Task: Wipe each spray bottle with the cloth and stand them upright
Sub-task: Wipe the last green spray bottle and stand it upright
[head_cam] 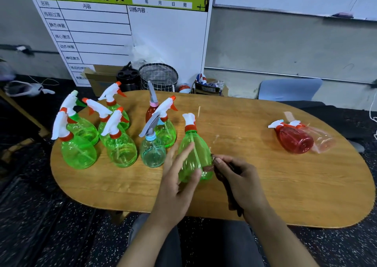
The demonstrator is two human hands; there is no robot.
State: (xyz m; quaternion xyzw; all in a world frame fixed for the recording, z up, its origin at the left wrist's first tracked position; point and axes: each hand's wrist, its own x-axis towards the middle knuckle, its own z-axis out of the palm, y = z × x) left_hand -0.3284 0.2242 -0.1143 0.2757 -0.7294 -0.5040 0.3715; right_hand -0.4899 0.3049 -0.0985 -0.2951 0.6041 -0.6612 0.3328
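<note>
Risk first: the green bottle [194, 156] is light, clear plastic, held tilted just above the table [265, 185] near its front edge, close beside the blue bottle [152, 151] at the end of the standing group. A hard rub from the right could, I'd say, twist it out of the grip or swing its base into that neighbour and start toppling the upright bottles crowded at the table's left end.

The left hand [179, 176] cups the bottle's belly, fingers half curled round the far side, thumb pressed on the near side. The right hand [234, 174] is closed tight, pinching a dark cloth [212, 164] against the bottle's right flank.

Two red bottles [295, 138] lie on their sides near the table's right end, seemingly not wiped yet.
</note>
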